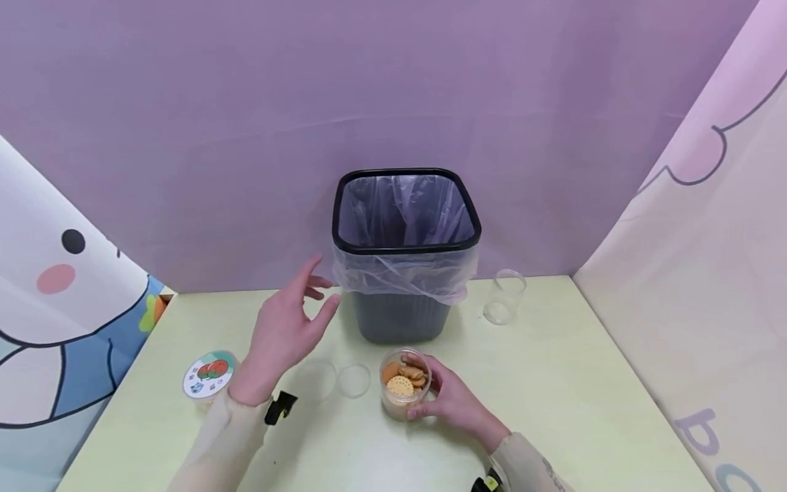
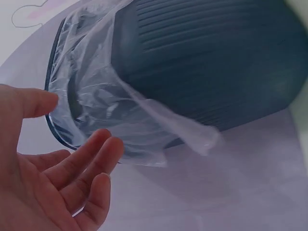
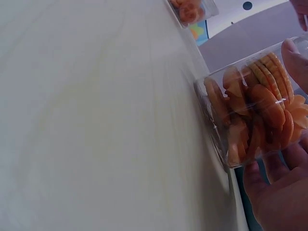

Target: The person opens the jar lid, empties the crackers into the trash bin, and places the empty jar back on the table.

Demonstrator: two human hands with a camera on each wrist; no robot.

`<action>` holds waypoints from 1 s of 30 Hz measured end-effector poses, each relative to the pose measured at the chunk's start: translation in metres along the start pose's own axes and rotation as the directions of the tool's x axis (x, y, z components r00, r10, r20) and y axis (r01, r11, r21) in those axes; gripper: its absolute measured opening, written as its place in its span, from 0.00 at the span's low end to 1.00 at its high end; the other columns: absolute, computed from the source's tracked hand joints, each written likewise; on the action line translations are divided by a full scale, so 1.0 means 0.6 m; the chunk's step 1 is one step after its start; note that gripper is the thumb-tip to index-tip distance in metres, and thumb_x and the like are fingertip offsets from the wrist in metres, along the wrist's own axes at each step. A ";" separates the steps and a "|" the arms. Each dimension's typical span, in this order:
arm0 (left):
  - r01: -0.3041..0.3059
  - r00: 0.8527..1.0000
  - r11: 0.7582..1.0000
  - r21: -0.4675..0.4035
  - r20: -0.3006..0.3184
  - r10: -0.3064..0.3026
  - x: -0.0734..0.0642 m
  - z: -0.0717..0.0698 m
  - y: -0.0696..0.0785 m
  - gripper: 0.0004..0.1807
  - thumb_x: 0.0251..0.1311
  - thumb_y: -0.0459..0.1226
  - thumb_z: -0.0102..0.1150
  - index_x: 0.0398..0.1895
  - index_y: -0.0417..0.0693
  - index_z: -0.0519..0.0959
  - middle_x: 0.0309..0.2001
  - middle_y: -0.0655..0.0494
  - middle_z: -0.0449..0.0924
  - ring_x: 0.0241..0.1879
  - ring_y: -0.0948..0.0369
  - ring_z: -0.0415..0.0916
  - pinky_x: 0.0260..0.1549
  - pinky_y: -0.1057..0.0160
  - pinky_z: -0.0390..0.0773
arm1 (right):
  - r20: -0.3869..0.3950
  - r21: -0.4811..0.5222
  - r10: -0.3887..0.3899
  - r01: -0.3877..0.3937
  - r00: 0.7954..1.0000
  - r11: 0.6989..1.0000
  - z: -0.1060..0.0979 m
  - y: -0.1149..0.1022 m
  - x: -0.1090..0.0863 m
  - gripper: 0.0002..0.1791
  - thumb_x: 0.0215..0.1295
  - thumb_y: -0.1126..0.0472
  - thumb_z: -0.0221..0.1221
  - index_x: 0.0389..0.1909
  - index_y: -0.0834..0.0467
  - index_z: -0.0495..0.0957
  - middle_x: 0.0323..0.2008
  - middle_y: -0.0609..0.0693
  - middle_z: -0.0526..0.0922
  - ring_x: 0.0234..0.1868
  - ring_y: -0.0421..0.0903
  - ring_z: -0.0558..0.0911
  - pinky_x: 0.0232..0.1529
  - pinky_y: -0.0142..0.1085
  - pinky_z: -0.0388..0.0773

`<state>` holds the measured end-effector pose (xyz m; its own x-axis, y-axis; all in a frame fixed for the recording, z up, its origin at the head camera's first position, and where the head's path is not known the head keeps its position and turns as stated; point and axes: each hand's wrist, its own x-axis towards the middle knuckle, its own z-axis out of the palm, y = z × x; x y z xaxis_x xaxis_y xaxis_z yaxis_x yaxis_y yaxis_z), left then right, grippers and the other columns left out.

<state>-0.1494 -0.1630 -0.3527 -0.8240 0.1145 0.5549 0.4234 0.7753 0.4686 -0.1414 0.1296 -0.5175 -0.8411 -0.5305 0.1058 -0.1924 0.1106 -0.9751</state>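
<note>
My right hand (image 1: pixel 455 400) grips a clear plastic jar (image 1: pixel 396 403) from its right side, thumb in front and fingers round the back. Biscuits (image 3: pixel 264 103), some round and some wavy-edged, fill much of the jar, which has no lid on it. My left hand (image 1: pixel 289 331) is raised over the table to the left of a trash bin (image 1: pixel 399 321), fingers loosely bent and holding nothing. In the left wrist view, its fingertips overlap the plastic liner (image 2: pixel 139 115) folded over the bin's rim. Two round clear lids (image 1: pixel 354 380) lie between my hands.
A second jar with a printed lid (image 1: pixel 210 374) stands left, partly behind my left forearm. An uncovered transparent jar (image 1: pixel 505 297) stands right of the bin. Purple cloth (image 1: pixel 246 137) backs the pale table (image 1: pixel 553 383), with printed cloths on both sides.
</note>
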 end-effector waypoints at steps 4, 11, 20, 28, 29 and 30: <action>-0.039 0.999 0.998 0.053 0.016 0.038 0.026 -0.009 0.013 0.40 0.65 0.51 0.61 0.76 0.48 0.61 0.47 0.53 0.85 0.38 0.56 0.82 0.26 0.55 0.76 | 0.012 0.015 -0.002 0.002 1.000 1.000 0.002 -0.001 0.003 0.53 0.41 0.66 0.78 0.72 0.52 0.65 0.68 0.49 0.70 0.69 0.52 0.67 0.68 0.33 0.61; -0.044 0.996 0.994 0.105 0.087 0.035 0.065 -0.016 0.028 0.43 0.66 0.59 0.55 0.77 0.46 0.58 0.44 0.54 0.83 0.35 0.56 0.81 0.27 0.55 0.76 | 0.009 0.030 -0.014 0.013 1.000 0.999 0.004 0.001 0.003 0.53 0.41 0.68 0.77 0.72 0.54 0.64 0.69 0.51 0.70 0.69 0.53 0.67 0.68 0.32 0.61; 0.118 0.941 0.988 0.095 0.307 -0.142 0.119 -0.033 0.050 0.49 0.67 0.68 0.40 0.79 0.46 0.50 0.32 0.57 0.83 0.23 0.61 0.76 0.26 0.56 0.74 | 0.006 0.017 -0.013 0.013 1.000 1.000 0.000 -0.001 -0.002 0.52 0.42 0.64 0.78 0.71 0.53 0.65 0.68 0.49 0.71 0.70 0.51 0.67 0.69 0.33 0.59; 0.338 0.819 0.940 -0.036 0.504 -0.275 0.148 -0.041 0.063 0.49 0.66 0.72 0.27 0.80 0.59 0.30 0.26 0.55 0.85 0.24 0.60 0.83 0.55 0.48 0.71 | 0.002 0.011 -0.001 0.001 1.000 1.000 0.000 -0.003 -0.002 0.52 0.42 0.65 0.78 0.72 0.52 0.65 0.68 0.47 0.71 0.70 0.50 0.66 0.69 0.33 0.59; 0.354 0.814 0.934 -0.045 0.508 -0.284 0.149 -0.040 0.065 0.47 0.67 0.71 0.26 0.80 0.60 0.30 0.26 0.55 0.85 0.23 0.59 0.83 0.55 0.48 0.71 | 0.000 0.007 0.002 -0.002 1.000 1.000 0.000 -0.003 -0.003 0.52 0.42 0.64 0.78 0.72 0.51 0.65 0.68 0.47 0.71 0.70 0.50 0.66 0.69 0.33 0.59; 0.369 0.810 0.928 -0.051 0.508 -0.294 0.150 -0.038 0.066 0.46 0.68 0.70 0.25 0.80 0.61 0.29 0.25 0.55 0.85 0.23 0.58 0.83 0.56 0.48 0.71 | -0.001 0.004 0.004 -0.004 1.000 1.000 0.000 -0.003 -0.003 0.52 0.42 0.64 0.78 0.72 0.51 0.65 0.68 0.47 0.71 0.70 0.50 0.66 0.69 0.33 0.59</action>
<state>-0.1984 -0.1364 -0.2685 -0.9829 0.1804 -0.0370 0.1086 0.7300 0.6748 -0.1397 0.1306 -0.5161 -0.8424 -0.5291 0.1019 -0.1868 0.1094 -0.9763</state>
